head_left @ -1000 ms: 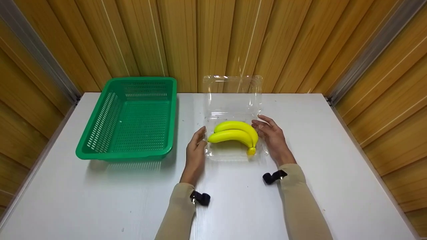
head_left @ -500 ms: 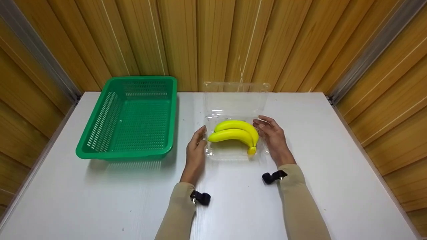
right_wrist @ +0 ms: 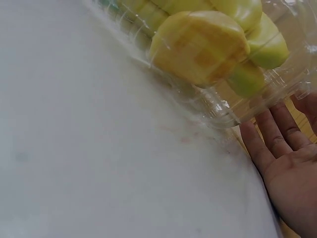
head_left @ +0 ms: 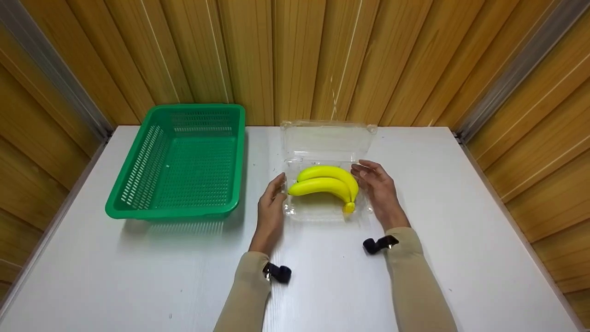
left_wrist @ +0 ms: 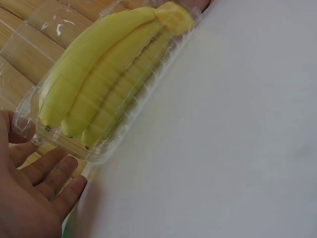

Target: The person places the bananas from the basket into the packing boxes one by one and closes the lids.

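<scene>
A clear plastic clamshell box (head_left: 318,216) lies on the white table, its transparent lid (head_left: 327,138) raised at the back. Inside is a bunch of yellow bananas (head_left: 322,184), stem end toward the right; the left wrist view shows the bunch (left_wrist: 99,69) through the ribbed wall. My left hand (head_left: 270,210) is at the box's left side, with loosely extended fingers (left_wrist: 54,173) by the corner and the thumb at the rim. At the opposite side is my right hand (head_left: 379,189), its fingertips (right_wrist: 262,119) right at the box wall under the stem end (right_wrist: 198,47).
A green perforated basket (head_left: 173,214) with nothing in it stands on the table (head_left: 318,281) to the left of the box. Wood-panelled walls (head_left: 295,60) close in the back and both sides. Black wrist cameras (head_left: 279,274) sit on both sleeves.
In the head view, the raised lid's top edge has dropped lower and looks wider than before. Both hands and the bananas stay nearly in place.
</scene>
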`<move>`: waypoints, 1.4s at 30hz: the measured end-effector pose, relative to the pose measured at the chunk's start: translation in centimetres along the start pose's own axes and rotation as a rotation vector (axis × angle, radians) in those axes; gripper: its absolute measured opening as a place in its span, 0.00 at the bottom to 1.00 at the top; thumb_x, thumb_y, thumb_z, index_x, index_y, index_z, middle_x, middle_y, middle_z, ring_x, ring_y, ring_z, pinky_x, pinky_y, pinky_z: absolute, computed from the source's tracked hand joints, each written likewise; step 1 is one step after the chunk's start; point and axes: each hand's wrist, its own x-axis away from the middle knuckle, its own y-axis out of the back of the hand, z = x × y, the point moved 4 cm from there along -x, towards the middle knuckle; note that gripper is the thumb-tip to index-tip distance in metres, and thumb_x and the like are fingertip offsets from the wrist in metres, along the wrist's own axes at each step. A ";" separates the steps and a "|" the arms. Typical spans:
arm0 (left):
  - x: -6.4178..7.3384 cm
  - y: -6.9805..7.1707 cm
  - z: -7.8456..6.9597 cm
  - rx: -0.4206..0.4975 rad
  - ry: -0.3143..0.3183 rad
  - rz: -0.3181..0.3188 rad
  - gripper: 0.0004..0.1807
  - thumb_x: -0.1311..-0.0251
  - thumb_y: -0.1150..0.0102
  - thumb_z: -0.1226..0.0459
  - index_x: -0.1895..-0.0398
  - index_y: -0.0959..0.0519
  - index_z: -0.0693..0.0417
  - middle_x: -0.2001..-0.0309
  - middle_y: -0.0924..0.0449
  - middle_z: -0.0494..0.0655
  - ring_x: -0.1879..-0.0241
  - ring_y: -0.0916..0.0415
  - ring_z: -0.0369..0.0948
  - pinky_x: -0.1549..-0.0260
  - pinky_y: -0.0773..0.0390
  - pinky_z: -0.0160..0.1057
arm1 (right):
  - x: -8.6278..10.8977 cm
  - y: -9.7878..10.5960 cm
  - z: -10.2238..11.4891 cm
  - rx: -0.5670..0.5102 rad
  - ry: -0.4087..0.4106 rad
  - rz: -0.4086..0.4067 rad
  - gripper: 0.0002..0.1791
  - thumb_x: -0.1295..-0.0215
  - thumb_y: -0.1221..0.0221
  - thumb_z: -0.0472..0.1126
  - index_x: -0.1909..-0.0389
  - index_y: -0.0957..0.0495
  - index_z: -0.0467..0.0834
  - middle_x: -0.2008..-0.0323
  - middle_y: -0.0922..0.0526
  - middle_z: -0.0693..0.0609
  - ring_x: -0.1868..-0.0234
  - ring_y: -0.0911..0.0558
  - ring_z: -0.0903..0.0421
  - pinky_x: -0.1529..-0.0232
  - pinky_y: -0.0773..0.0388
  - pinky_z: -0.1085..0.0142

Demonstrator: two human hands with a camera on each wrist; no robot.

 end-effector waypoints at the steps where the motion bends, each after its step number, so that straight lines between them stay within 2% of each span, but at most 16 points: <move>1: 0.0 0.0 0.0 0.001 0.002 0.000 0.28 0.24 0.58 0.72 0.22 0.32 0.61 0.24 0.31 0.55 0.23 0.37 0.52 0.24 0.40 0.51 | 0.0 0.0 0.0 0.000 0.000 0.003 0.21 0.20 0.41 0.35 0.31 0.26 0.37 0.37 0.19 0.42 0.35 0.20 0.46 0.28 0.30 0.55; 15: 0.1 0.0 0.1 0.004 0.040 -0.013 0.28 0.23 0.55 0.70 0.22 0.31 0.56 0.24 0.30 0.50 0.25 0.34 0.48 0.26 0.37 0.49 | 0.2 0.0 0.0 -0.014 -0.001 -0.010 0.18 0.20 0.40 0.35 0.34 0.25 0.37 0.39 0.17 0.43 0.35 0.19 0.46 0.32 0.26 0.57; 22: -0.1 0.2 0.0 0.001 -0.019 -0.020 0.27 0.25 0.55 0.73 0.24 0.30 0.63 0.26 0.28 0.57 0.26 0.32 0.52 0.27 0.35 0.51 | 0.2 0.0 0.1 0.020 -0.017 -0.007 0.19 0.21 0.40 0.37 0.34 0.27 0.37 0.37 0.18 0.43 0.34 0.20 0.47 0.31 0.27 0.58; 26: -0.1 0.2 0.1 0.006 -0.006 -0.025 0.27 0.25 0.54 0.72 0.24 0.30 0.64 0.28 0.27 0.59 0.27 0.31 0.53 0.28 0.33 0.52 | 0.4 0.0 0.1 0.050 -0.048 -0.035 0.16 0.21 0.39 0.40 0.37 0.24 0.43 0.37 0.19 0.45 0.34 0.22 0.50 0.35 0.26 0.63; 30: 0.0 0.3 0.2 0.000 -0.015 -0.023 0.26 0.23 0.53 0.70 0.24 0.31 0.64 0.28 0.27 0.61 0.28 0.31 0.54 0.29 0.32 0.53 | 0.4 0.0 0.1 0.066 -0.055 -0.046 0.18 0.20 0.39 0.44 0.36 0.24 0.42 0.34 0.23 0.45 0.33 0.24 0.50 0.36 0.25 0.64; 34: 0.0 0.4 0.2 0.017 -0.029 -0.019 0.25 0.20 0.54 0.68 0.24 0.30 0.64 0.28 0.26 0.60 0.27 0.32 0.53 0.28 0.34 0.52 | 0.4 0.1 0.0 0.055 -0.056 -0.047 0.18 0.19 0.40 0.41 0.35 0.25 0.41 0.34 0.23 0.43 0.32 0.22 0.48 0.34 0.25 0.62; 37: 0.0 0.5 0.1 0.040 -0.011 -0.024 0.25 0.21 0.56 0.68 0.24 0.29 0.63 0.29 0.25 0.59 0.27 0.32 0.53 0.28 0.34 0.52 | 0.4 0.1 0.0 0.045 -0.063 -0.050 0.18 0.20 0.40 0.40 0.35 0.24 0.41 0.35 0.21 0.43 0.32 0.22 0.48 0.33 0.25 0.61; 42: 0.0 0.6 0.0 0.070 0.017 -0.042 0.25 0.18 0.62 0.64 0.25 0.28 0.64 0.28 0.26 0.60 0.27 0.31 0.53 0.30 0.33 0.53 | 0.3 0.1 0.1 0.041 -0.073 -0.054 0.22 0.24 0.35 0.47 0.35 0.23 0.42 0.36 0.21 0.44 0.33 0.22 0.48 0.34 0.25 0.62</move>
